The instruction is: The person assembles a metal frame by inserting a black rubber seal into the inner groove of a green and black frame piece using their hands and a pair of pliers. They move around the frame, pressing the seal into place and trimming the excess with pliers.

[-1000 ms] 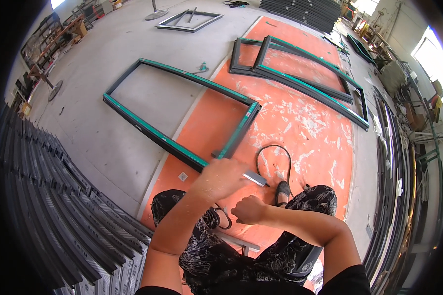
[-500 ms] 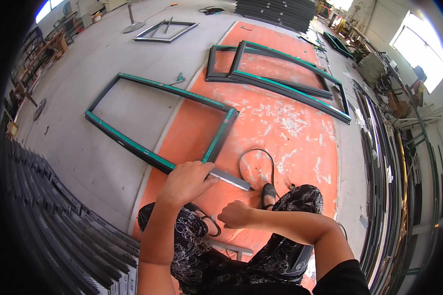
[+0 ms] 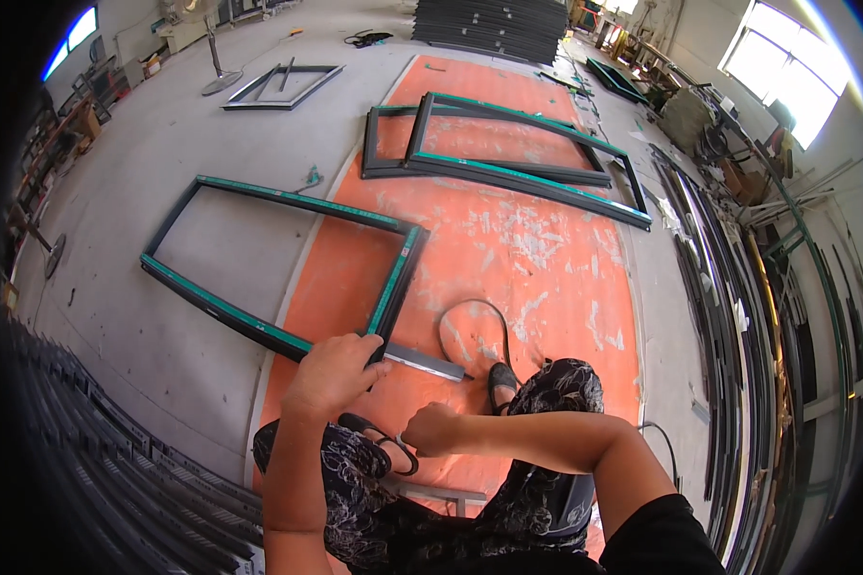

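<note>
A rectangular dark window frame [image 3: 259, 321] with green strips lies half on the grey floor and half on the orange sheet. My left hand [image 3: 336, 372] is wrapped round its near corner, the thumb toward the right. Just right of that hand, a grey metal bar [image 3: 427, 362] sticks out from beside the frame. My right hand [image 3: 431, 428] is curled closed in front of my legs, apart from the frame. A small pale thing shows at its fingers, too small to name.
Two more green-edged frames [image 3: 537, 177] overlap farther off on the orange sheet [image 3: 547, 316]. A black cable [image 3: 475, 301] loops near my shoe. Long metal profiles [image 3: 729, 355] lie along the right; stacked profiles [image 3: 134, 450] stand at lower left. A fan [image 3: 222, 80] stands far left.
The view has shifted, so the whole scene sits more to the left and mostly lower. My left hand stays at the frame's corner; my right hand remains curled beside it.
</note>
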`<state>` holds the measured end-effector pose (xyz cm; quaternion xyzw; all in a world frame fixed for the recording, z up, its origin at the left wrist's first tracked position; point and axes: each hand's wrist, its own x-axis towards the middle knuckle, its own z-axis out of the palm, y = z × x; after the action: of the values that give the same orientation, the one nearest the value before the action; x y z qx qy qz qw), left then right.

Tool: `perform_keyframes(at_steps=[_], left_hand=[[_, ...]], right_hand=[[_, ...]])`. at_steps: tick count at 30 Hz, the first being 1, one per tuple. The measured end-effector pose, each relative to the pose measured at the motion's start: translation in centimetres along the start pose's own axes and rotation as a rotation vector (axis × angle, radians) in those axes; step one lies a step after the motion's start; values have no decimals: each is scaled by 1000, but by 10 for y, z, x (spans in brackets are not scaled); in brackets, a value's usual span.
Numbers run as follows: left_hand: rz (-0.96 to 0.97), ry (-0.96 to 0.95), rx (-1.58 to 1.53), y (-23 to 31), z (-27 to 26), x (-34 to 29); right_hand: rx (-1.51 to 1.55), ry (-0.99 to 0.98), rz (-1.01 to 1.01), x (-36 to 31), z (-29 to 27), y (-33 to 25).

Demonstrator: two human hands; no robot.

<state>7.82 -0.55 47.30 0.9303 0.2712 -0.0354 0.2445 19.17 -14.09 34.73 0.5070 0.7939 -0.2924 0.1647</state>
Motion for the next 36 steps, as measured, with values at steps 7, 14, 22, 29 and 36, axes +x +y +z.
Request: perform_keyframes(at_steps=[7,14,22,29,36], left_hand=[[83,99,-8,-2,11,0],[82,95,-11,-6,13,-1],[30,-4,18,-3,5,0],[4,-15,25,-5,5,-2],[15,-15,21,-3,4,-2]], right_hand=[[23,-5,26,5,-3,-18],[-25,5,-49,4,-6,-25],[10,-63,-46,1,-11,-21],[-32,-34,-48,12,8,-13],[-57,-1,-57,12,8,-12]])
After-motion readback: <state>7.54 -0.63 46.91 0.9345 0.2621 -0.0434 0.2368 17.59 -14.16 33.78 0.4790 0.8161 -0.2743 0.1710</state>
